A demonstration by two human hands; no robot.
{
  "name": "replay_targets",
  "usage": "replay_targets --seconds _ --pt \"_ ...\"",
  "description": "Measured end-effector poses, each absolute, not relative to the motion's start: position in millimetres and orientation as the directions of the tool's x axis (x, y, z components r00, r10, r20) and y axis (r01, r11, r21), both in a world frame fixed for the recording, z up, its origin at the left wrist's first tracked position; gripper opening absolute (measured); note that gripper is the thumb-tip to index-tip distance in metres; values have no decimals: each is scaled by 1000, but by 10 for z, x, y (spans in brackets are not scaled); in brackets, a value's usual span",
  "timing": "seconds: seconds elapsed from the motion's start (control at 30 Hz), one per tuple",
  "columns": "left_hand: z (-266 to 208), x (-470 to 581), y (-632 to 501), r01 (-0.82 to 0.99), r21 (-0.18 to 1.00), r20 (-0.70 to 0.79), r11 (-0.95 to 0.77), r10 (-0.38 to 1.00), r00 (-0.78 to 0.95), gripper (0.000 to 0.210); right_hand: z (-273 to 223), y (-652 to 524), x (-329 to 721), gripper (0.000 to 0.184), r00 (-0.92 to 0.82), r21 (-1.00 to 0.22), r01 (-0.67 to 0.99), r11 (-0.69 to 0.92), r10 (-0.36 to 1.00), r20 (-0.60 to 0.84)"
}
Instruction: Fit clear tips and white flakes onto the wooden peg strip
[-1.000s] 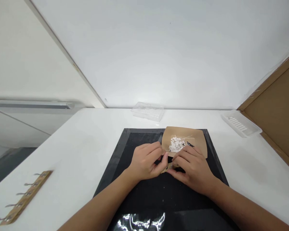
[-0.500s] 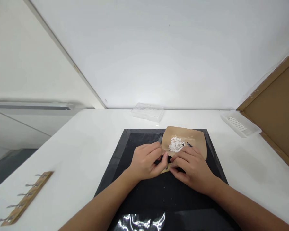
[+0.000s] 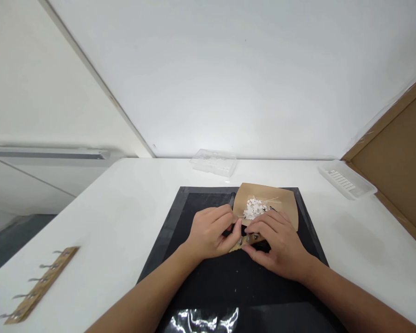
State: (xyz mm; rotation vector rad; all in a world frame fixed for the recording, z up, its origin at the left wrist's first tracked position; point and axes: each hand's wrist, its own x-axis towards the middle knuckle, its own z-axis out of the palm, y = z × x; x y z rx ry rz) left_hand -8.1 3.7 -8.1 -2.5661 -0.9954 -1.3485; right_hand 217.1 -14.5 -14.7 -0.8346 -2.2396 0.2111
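Note:
Over the black mat (image 3: 208, 282), both hands meet at a small wooden strip with metal hooks (image 3: 251, 239), largely covered by fingers. My left hand (image 3: 211, 231) is closed in a pinch above the strip's left end; what its fingertips hold is hidden. My right hand (image 3: 273, 240) has its thumb against the near edge and its fingers along the far side, gripping the strip between them. Just beyond the hands, a brown paper tray (image 3: 286, 199) holds a heap of small white bits (image 3: 254, 208), with a dark piece partly behind the right fingers.
On the white table (image 3: 118, 208), a finished-looking wooden strip with several hooks (image 3: 43, 284) lies at the left. A clear plastic case (image 3: 213, 163) stands by the back wall. To the right are a translucent tray with white pieces (image 3: 347, 180) and a cardboard panel (image 3: 398, 152).
My right thumb and fingers have spread a little apart, so more of the wooden strip and its metal hooks shows between them. My left hand keeps its pinch.

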Motion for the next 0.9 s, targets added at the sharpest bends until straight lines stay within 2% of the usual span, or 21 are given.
replay_targets --seconds 0.07,0.13,0.27,0.53,0.9 --pt "-85 -81 38 578 219 763 -786 507 401 18 -157 -159 2159 23 -471 -386 545 744 653 593" --pt "-92 -81 40 577 217 764 -787 505 402 18 -167 -172 2142 22 -445 -369 585 722 666 598" --pt "-95 -81 47 576 222 761 -787 509 402 18 -178 -197 2096 21 -454 -320 622 714 663 595" --pt "-105 -77 49 577 228 762 -784 512 395 19 -215 -239 1989 37 -459 -264 687 677 687 564" --pt "-107 -71 43 576 232 771 -784 509 382 18 -256 -237 1982 33 -434 -284 695 660 701 566"
